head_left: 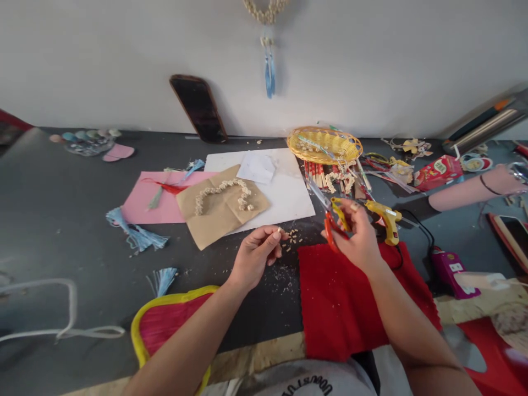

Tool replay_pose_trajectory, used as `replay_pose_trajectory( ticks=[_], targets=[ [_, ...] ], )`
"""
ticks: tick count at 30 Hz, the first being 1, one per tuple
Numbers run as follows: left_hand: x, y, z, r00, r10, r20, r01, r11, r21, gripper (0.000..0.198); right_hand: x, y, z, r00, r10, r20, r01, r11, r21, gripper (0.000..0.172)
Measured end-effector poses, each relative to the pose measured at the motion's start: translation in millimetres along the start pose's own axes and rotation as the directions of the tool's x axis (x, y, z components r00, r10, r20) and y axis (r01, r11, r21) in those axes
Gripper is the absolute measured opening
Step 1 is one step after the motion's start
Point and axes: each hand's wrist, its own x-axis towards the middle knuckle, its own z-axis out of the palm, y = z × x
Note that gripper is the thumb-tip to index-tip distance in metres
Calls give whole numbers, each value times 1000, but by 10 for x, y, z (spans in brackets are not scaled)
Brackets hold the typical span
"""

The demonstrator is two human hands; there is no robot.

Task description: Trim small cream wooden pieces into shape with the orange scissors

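Between thumb and fingertips, my left hand (258, 252) pinches a small pale wooden piece (279, 230). Fingers of my right hand (358, 234) are wrapped round the red and yellow handles of a pair of scissors (319, 193), whose blades point up and left toward the basket. Several small cut pieces (293, 237) lie on the dark table just right of my left fingertips, with fine shavings below them. Beyond my left hand, a curved string of pale pieces (223, 188) rests on brown paper (206, 225).
A yellow wicker basket (355, 147) stands at the back. Right of my right hand lie a yellow glue gun (386, 220), a purple power strip (447, 269) and a pink bottle (470, 188). Red cloth (342, 308) lies under my right forearm. Blue tassels (138, 234) and a leaning phone (198, 109) are leftward.
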Motion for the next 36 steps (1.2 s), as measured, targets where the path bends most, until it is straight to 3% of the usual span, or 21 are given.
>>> replay_pose_trajectory(
  ticks=[3,6,12,26,36],
  targets=[
    [1,8,1,1000,-14,-15,14,999,-32,32,-47,-121,46,980,-135,145,147,987,-70,85],
    [1,-2,-8,1000,-8,-7,8,999,-41,32,-81,-196,104,933,-233,273,268,958,-100,83],
    [8,-57,-43,1000,28,11,-28,999,-25,32,-119,-215,202,884,-205,421,280,952,-123,79],
    [2,-70,-54,999,33,35,-38,989,143,34,-170,-217,264,870,-223,440,295,950,-101,77],
    [-7,-55,-34,999,53,2,-52,991,125,33,-185,-224,276,864,-259,432,341,932,-122,72]
  ],
)
